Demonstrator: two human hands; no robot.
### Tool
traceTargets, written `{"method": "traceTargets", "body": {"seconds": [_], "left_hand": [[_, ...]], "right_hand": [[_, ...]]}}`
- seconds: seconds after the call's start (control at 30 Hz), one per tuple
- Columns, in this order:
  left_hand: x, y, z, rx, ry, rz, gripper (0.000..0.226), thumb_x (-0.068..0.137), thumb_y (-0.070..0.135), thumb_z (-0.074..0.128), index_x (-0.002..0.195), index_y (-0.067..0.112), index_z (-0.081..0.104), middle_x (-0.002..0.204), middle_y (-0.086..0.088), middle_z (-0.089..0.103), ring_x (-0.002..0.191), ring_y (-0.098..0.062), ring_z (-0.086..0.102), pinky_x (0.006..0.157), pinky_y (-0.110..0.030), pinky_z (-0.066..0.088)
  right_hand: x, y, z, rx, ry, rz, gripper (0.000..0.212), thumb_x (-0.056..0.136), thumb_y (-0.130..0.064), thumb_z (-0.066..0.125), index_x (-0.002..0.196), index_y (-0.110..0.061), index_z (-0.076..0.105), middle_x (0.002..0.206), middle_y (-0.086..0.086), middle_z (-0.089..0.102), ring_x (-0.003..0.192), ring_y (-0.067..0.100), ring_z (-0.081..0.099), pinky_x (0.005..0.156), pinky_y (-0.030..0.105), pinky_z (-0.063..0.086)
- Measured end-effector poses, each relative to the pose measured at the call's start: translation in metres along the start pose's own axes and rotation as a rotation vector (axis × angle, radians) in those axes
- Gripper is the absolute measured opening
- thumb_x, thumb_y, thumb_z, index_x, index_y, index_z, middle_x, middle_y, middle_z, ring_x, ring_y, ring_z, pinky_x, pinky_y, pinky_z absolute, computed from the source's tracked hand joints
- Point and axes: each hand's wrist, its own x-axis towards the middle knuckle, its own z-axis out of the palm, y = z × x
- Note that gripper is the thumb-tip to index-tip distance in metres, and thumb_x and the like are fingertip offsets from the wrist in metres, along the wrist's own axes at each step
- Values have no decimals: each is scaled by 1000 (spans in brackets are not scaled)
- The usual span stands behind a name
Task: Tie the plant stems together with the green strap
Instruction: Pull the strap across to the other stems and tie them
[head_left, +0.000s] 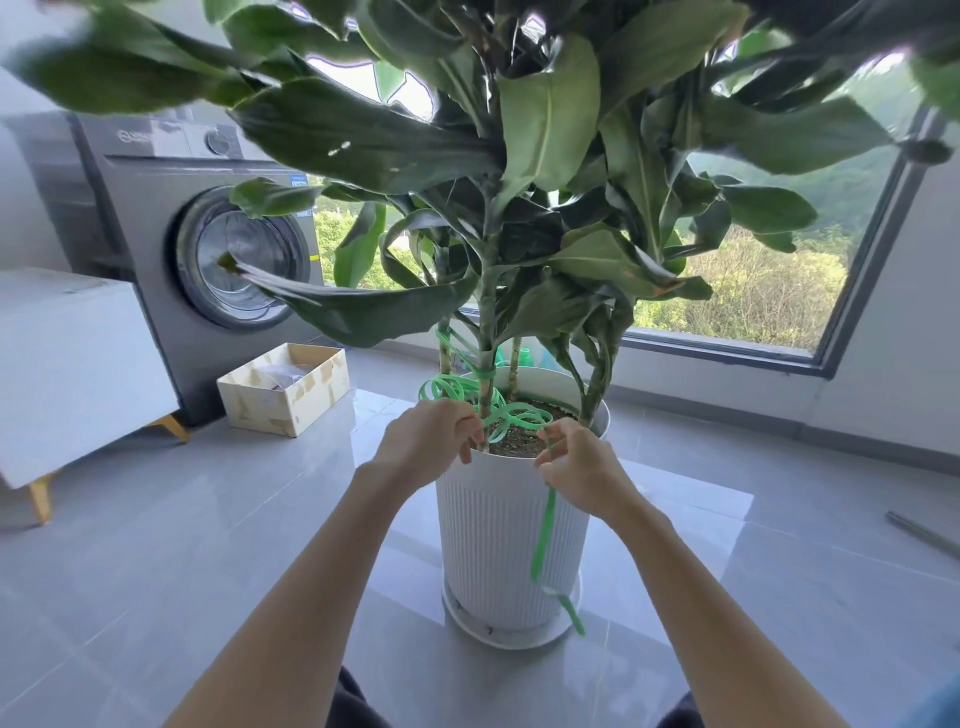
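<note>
Head view, pot holding stems, green strap

The strap is bright green, the ribbed pot white, the box cream, seemingly tan-patched.

Grey tiled floor bears saucer, open box; washing machine behind.

A grey washing machine stands beside the window. An open box before it holds perhaps a bag, near a white cabinet.
</note>
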Motion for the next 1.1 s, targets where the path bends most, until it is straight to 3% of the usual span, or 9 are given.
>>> {"method": "traceTargets", "body": {"seconds": [0.1,0.2,0.3,0.47,0.63,0.83,0.93,1.1], "left_hand": [[1,3,1,-3,-25,13,28,98,24,43,85,19,67,76,4,69,62,-9,58,61,-26,43],[2,4,5,-7,-24,34,27,98,26,43,88,18,67,75,4,67,67,-13,61,60,-26,43],[3,5,5,12,28,38,25,98,25,44,90,16,66,70,9,62,60,-5,55,55,-22,39],[5,-1,0,5,144,-11,21,96,27,49,93,17,67,81,6,71,56,-3,53,62,-25,45],[7,-8,-2,-52,231,-90,15,87,32,64,80,21,73,77,5,72,64,-13,63,68,-32,54],[8,-4,0,-169,194,-89,15,85,29,66,73,22,72,71,9,72,54,-7,65,67,-29,55],[11,-6,0,-208,201,-91,14,86,28,65,77,20,73,72,8,72,55,-8,66,66,-26,54],[16,-8,1,-313,148,-16,16,91,13,58,97,7,72,81,0,71,56,-9,64,58,-17,52]], "right_hand": [[-1,-2,3,37,91,-44,57,85,6,52,135,-18,37,111,3,59,94,21,57,74,36,51],[0,-5,3,109,165,-122,45,89,6,47,126,-21,50,113,7,58,84,21,61,73,40,55],[1,-7,2,86,169,-181,24,96,-9,48,111,-18,65,110,4,64,83,15,61,72,28,50],[0,-5,-4,78,240,-195,19,94,-20,56,102,-16,72,91,-3,67,83,9,58,62,8,39],[0,-1,-3,-3,366,-121,17,89,-32,61,96,-24,74,101,-5,71,92,10,64,75,28,51],[4,-14,10,52,252,-202,28,92,-13,56,120,-16,60,87,-4,63,80,13,63,78,32,53],[10,-20,17,100,231,-198,26,93,-9,55,118,-13,56,89,-4,60,82,17,63,77,35,53],[22,-23,22,117,249,-183,25,95,-1,41,109,-11,59,104,7,61,85,14,54,62,22,40]]}}
